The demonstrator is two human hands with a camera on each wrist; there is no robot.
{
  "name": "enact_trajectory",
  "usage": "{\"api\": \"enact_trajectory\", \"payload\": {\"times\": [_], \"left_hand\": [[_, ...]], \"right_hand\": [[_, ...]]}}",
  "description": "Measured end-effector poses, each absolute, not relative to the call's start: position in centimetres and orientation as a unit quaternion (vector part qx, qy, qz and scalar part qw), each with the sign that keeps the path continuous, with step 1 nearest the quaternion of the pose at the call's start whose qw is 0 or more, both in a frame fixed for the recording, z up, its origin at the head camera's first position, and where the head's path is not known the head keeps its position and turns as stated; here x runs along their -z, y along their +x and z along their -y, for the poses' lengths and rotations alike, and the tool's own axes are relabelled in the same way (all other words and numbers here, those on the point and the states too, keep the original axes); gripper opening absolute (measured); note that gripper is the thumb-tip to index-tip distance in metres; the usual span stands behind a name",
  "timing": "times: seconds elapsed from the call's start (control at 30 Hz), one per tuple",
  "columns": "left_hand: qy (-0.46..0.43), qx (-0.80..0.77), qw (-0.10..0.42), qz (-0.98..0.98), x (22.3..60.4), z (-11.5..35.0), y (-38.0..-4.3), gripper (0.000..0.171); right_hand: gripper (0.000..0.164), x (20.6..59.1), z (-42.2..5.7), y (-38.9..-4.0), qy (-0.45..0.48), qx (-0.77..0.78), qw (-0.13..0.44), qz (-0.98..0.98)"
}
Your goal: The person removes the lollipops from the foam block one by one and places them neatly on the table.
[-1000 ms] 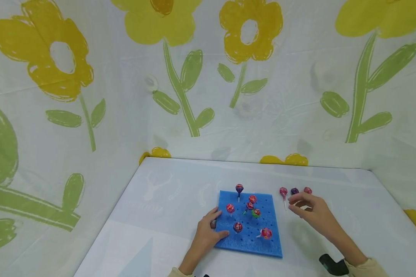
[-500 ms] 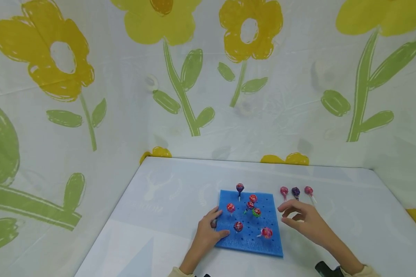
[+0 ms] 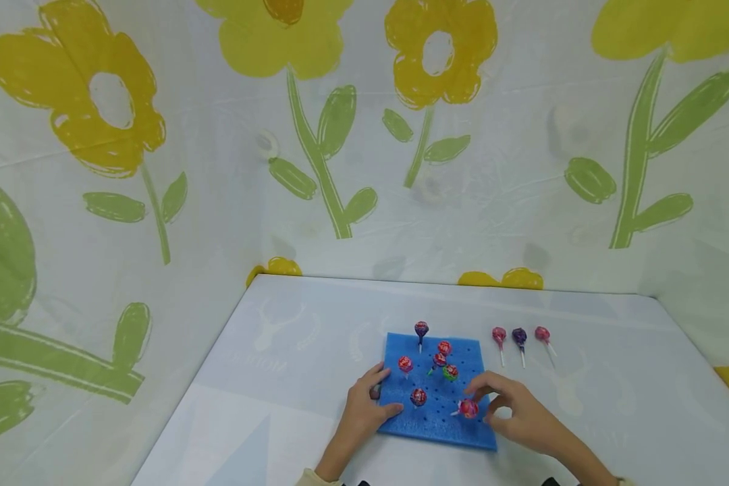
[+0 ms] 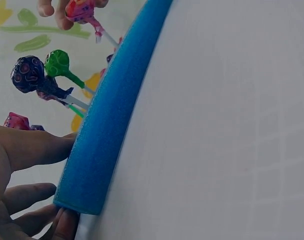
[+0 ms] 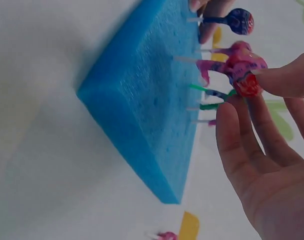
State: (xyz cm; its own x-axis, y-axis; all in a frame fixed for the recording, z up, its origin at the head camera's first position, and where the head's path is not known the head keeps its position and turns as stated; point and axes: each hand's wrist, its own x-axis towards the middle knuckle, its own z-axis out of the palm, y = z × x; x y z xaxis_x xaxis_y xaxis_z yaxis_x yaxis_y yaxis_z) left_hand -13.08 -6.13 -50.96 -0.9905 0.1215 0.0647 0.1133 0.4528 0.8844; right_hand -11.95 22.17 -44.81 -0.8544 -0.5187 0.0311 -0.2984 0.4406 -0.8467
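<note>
A blue foam board point(image 3: 395, 422) with small holes lies on the table, several wrapped lollipops standing in it. My left hand point(image 3: 361, 403) holds the board's left edge, thumb over the top face and other fingers along the side. Over the board's near right part is my right hand point(image 3: 519, 415), its bent fingers spread to either side of a pink-and-red lollipop point(image 3: 468, 408). In the right wrist view one fingertip overlaps that lollipop's wrapper point(image 5: 242, 70), and its white stick point(image 5: 184, 59) reaches the foam. A dark blue-and-red lollipop point(image 3: 418, 397) stands left of it.
Beyond the board's right side lie a pink lollipop point(image 3: 499, 335), a purple one point(image 3: 519, 335) and another pink one point(image 3: 543, 334) on the white table point(image 3: 267, 378). A flowered curtain point(image 3: 219, 169) surrounds the table's back and sides.
My right hand has moved left and nearer, from beside the three loose lollipops to the pink-and-red lollipop on the board. The left hand stays at the board's edge.
</note>
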Motion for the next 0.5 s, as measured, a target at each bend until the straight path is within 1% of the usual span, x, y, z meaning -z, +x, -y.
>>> {"api": "enact_trajectory", "payload": {"times": [0.23,0.5], "left_hand": [[0.069,-0.515,0.004,-0.854,51.0,6.1,-13.1,0.063],[0.068,-0.514,0.006,-0.855,51.0,6.1,-13.0,0.063]], "right_hand": [[0.033,45.6,-20.9,-11.6,-0.228,0.489,0.125,-0.833],[0.028,46.2,-19.7,-11.4,-0.198,0.514,0.092,-0.829]]}}
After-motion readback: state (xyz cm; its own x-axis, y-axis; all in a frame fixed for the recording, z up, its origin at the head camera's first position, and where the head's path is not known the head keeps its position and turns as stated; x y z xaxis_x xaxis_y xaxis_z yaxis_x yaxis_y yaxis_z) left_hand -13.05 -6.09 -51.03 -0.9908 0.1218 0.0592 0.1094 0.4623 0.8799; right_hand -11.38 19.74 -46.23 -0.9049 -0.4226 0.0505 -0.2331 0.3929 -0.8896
